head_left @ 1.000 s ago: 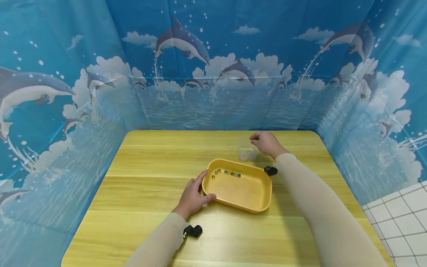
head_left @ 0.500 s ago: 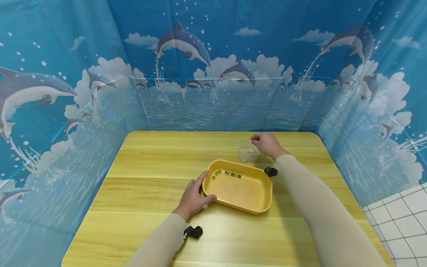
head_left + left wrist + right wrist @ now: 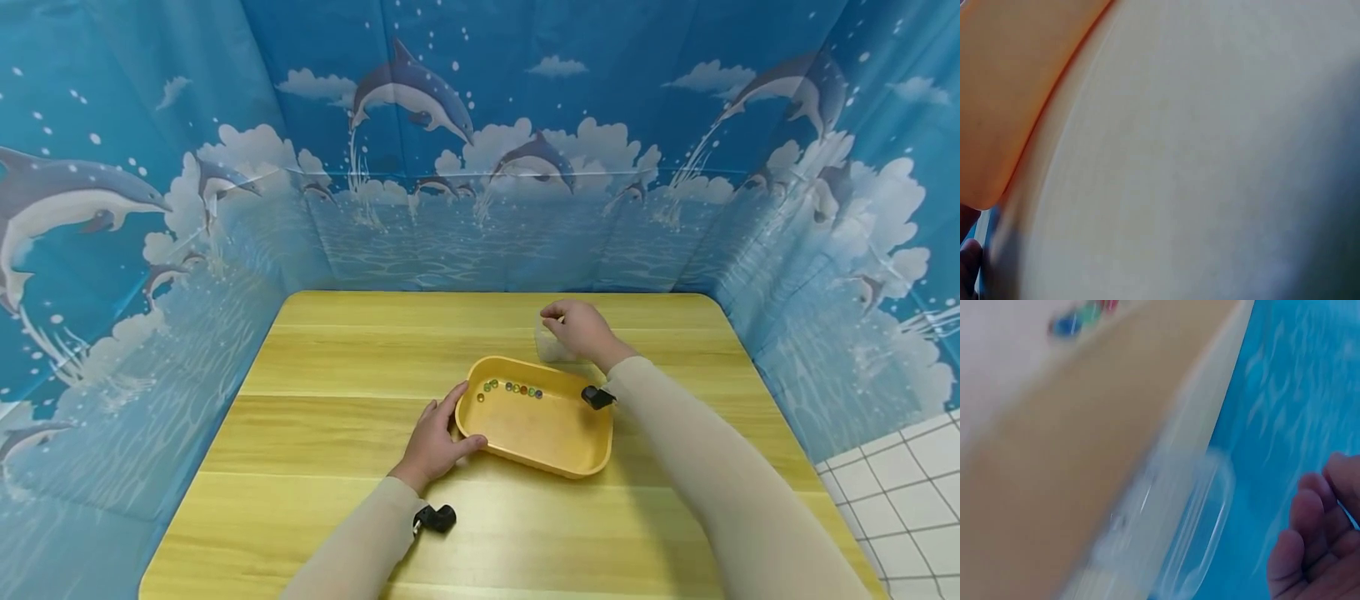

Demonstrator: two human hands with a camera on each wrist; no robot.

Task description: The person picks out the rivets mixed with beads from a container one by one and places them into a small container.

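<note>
My left hand (image 3: 433,443) holds the left end of a yellow tray (image 3: 551,429), thumb at the near rim and fingers along the side. In the left wrist view only a slice of the tray (image 3: 1016,81) shows, with fingertips (image 3: 969,259) at the lower left. Several coloured glass marbles (image 3: 522,390) lie in the tray along its far side. My right hand (image 3: 583,330) is over a small clear container (image 3: 550,346), fingers bent and thumb close to them. The right wrist view shows the curled fingers (image 3: 1310,519) beside the container (image 3: 1204,525); no object is visible between them.
Everything stands on a wooden table (image 3: 337,417) with rounded far corners. A blue dolphin-print curtain (image 3: 465,233) hangs behind it and along both sides. White tiles (image 3: 900,492) show at the lower right.
My right hand has shifted left across the clear container and now covers more of it. The left hand, tray and visible marbles stay in place.
</note>
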